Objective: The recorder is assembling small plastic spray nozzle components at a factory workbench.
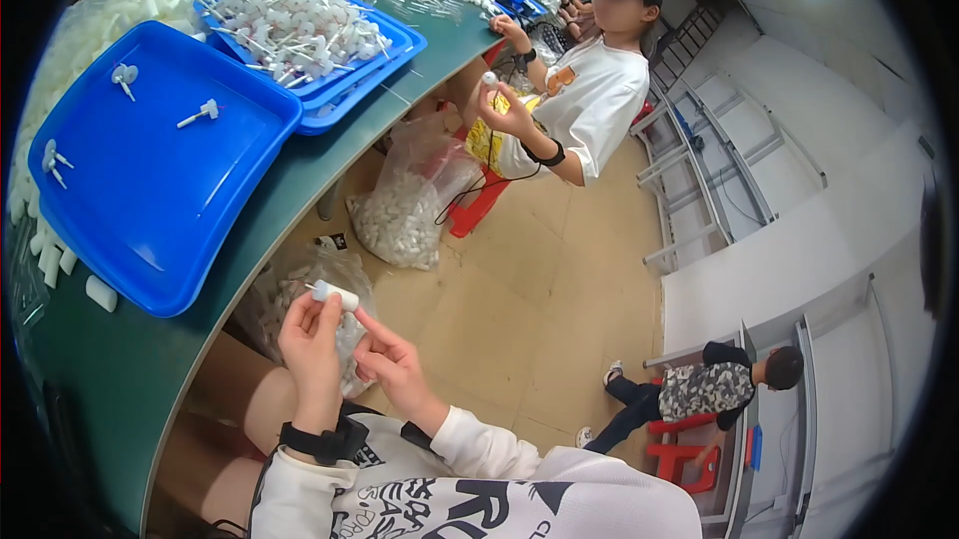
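Note:
Above my lap, past the table's edge, my left hand (312,339) pinches a small white plastic cylinder (343,297) between thumb and fingers. A translucent cap with a thin stem shows at its left end. My right hand (393,364) points its index finger at the cylinder's other end and appears to touch it; the remaining fingers are curled, with nothing visible in them. To the upper left, a blue tray (150,209) on the table bears a few white stemmed parts (200,113). A loose white cylinder (101,292) lies by its near corner.
Stacked blue trays (405,59) hold a heap of white stemmed parts (295,24) on the green table (95,369). Clear bags of white pieces (400,214) stand on the floor. A seated co-worker (589,89) holds a small white part; another person (699,394) is at lower right.

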The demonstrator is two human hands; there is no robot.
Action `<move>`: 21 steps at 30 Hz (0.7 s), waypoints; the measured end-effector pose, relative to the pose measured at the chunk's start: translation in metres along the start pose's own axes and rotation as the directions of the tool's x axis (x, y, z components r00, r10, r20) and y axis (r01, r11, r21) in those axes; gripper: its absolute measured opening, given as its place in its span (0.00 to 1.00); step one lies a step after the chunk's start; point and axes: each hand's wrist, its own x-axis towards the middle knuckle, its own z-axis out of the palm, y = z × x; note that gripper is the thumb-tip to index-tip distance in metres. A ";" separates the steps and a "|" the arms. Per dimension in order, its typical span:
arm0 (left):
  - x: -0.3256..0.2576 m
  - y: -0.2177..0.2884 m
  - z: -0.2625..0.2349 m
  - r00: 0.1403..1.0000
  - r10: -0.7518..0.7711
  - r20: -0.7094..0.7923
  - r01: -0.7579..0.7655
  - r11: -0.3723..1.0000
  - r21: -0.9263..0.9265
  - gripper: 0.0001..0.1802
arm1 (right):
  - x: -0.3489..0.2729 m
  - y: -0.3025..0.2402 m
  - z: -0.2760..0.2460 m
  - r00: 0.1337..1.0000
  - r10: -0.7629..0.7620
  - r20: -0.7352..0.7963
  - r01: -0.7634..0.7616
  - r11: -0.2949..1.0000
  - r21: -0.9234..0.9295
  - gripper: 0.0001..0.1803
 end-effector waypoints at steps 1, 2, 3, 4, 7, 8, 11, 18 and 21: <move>-0.001 0.001 -0.001 1.000 0.008 -0.002 -0.008 1.000 -0.003 0.09 | -0.003 0.003 0.003 0.998 0.068 0.004 -0.068 0.986 0.152 0.31; -0.002 0.001 0.000 1.000 0.012 0.002 -0.012 1.000 -0.004 0.09 | -0.002 0.003 0.004 0.998 0.067 0.013 -0.068 0.986 0.152 0.31; -0.003 0.001 -0.001 1.000 0.015 0.005 -0.015 1.000 -0.003 0.09 | -0.003 0.001 0.005 0.996 0.086 0.010 -0.086 0.983 0.160 0.30; -0.002 0.000 -0.001 1.000 0.019 0.002 -0.019 1.000 -0.003 0.09 | -0.002 -0.001 0.005 0.995 0.104 0.004 -0.104 0.980 0.168 0.30; 0.000 -0.001 -0.003 0.999 0.029 0.019 -0.028 0.999 -0.039 0.09 | 0.000 -0.004 0.006 0.985 0.171 0.000 -0.164 0.948 0.272 0.29; 0.000 0.001 -0.002 0.999 0.033 0.014 -0.033 0.999 -0.038 0.09 | 0.001 -0.003 0.006 0.985 0.172 0.007 -0.167 0.948 0.272 0.29; 0.002 0.004 -0.001 0.999 0.037 0.015 -0.037 0.999 -0.025 0.10 | 0.004 -0.002 0.006 0.984 0.178 0.009 -0.174 0.948 0.266 0.28; 0.004 0.002 -0.009 0.998 0.053 -0.022 -0.052 0.998 0.024 0.11 | 0.006 -0.001 0.007 0.971 0.241 -0.003 -0.230 0.930 0.287 0.26; 0.004 -0.001 -0.012 0.995 0.099 -0.001 -0.099 0.994 0.041 0.11 | 0.005 -0.002 0.008 0.966 0.258 0.021 -0.252 0.916 0.312 0.25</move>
